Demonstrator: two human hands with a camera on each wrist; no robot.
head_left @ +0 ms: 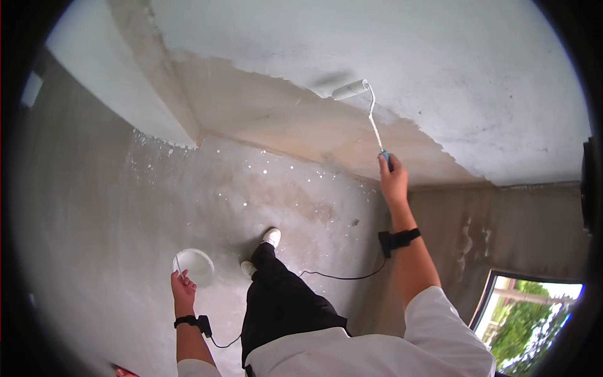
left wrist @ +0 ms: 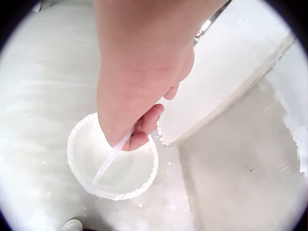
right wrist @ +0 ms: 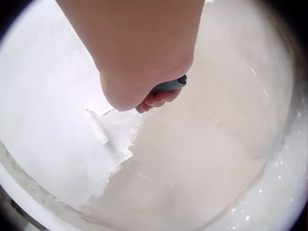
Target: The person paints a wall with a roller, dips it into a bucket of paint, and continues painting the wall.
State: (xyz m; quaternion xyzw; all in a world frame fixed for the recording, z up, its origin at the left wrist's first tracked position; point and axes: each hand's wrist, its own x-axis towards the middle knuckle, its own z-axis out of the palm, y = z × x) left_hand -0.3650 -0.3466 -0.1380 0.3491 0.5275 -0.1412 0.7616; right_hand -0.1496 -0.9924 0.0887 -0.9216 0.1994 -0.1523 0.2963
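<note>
My right hand (head_left: 394, 182) grips the blue handle of a paint roller (head_left: 352, 90). The roller's white sleeve lies at the ragged lower edge of the white paint on the wall (head_left: 452, 69), over the bare beige band (head_left: 264, 103). In the right wrist view the handle's end (right wrist: 171, 85) pokes out of the curled fingers. Low on the left, my left hand (head_left: 183, 290) holds a white bucket (left wrist: 155, 166) by its thin bail handle (left wrist: 109, 161). The bucket hangs open side up, its rim crusted with paint and pale liquid inside.
White paint drops spot the grey floor (head_left: 220, 182) along the wall's foot. A partly painted wall section (head_left: 125, 81) juts out at the left. My shoes (head_left: 272, 237) stand between bucket and wall. A window (head_left: 527, 320) sits at lower right. Black cables (head_left: 345, 277) run from both wrist cameras.
</note>
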